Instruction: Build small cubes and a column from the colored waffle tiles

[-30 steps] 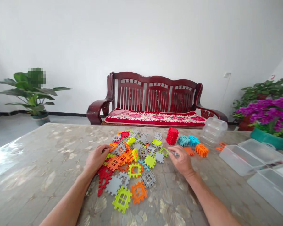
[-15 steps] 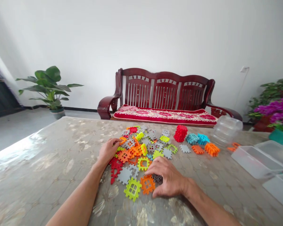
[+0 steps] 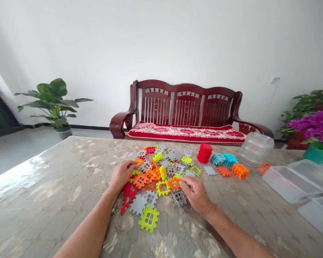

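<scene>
Between the thumb and fingers of my right hand [image 3: 196,193] is an orange interlocking plastic tile [image 3: 173,183], lifted slightly over the near side of the pile. Just below it lies a dark grey window tile [image 3: 178,198]. My left hand [image 3: 123,175] rests at the left edge of the pile, its fingers curled at another orange tile [image 3: 138,163]; its thumb is mostly hidden. Around the hands lie a red tile [image 3: 129,195], a light grey tile [image 3: 138,204], a yellow-green window tile [image 3: 149,218] and a yellow-green tile with a round opening [image 3: 163,188].
Stacks of red tiles [image 3: 204,153], blue tiles [image 3: 230,159] and orange tiles [image 3: 240,171] stand to the right. Clear plastic bins [image 3: 288,182] and a clear container [image 3: 257,148] sit farther right on the patterned table [image 3: 78,186]. A wooden bench [image 3: 187,104] is behind.
My right hand has picked up the orange tile from the near edge and carried it away from me, uncovering the dark grey tile. My left hand has stayed by the pile.
</scene>
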Tool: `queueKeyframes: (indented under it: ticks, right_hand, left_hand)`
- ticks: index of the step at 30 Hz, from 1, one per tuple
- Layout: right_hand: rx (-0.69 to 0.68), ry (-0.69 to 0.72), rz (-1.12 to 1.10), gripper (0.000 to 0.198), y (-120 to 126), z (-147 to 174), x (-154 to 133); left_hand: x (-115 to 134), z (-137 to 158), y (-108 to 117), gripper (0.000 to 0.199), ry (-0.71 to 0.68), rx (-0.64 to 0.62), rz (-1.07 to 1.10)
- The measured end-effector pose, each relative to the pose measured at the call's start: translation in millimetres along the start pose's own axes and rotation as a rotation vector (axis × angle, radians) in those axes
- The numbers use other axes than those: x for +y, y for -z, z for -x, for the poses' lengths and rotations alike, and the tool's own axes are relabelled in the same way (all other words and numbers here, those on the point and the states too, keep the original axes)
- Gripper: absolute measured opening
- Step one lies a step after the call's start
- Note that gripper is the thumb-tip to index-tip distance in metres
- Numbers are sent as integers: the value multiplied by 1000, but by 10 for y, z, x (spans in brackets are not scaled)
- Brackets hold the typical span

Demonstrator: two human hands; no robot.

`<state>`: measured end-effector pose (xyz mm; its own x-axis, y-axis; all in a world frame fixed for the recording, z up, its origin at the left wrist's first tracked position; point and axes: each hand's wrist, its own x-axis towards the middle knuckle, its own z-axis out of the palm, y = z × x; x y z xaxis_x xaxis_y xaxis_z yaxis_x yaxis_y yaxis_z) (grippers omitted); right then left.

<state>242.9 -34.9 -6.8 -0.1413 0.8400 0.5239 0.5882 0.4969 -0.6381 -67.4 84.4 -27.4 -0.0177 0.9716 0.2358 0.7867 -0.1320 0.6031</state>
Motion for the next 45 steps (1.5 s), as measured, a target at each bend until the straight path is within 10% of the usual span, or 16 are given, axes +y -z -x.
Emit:
queueKeyframes:
  ticks: [7,30,38,45]
  right_hand:
    - [124,-419,-15,49,230,-146,511]
    - [106,-159,472,54,148,-67,488]
    - [547,-173,688,46,896,-208,857]
    - [628,-619,960,46,1579,74,1227]
  left_hand:
    - [-16,-11,5,31,-17,-10,12]
    - [-56,-47,-1,36,-16,-11,-30]
    - [-170,-109,-39,40,-46,-34,-36]
    - [-187,-118,-42,42,-22,-51,-53]
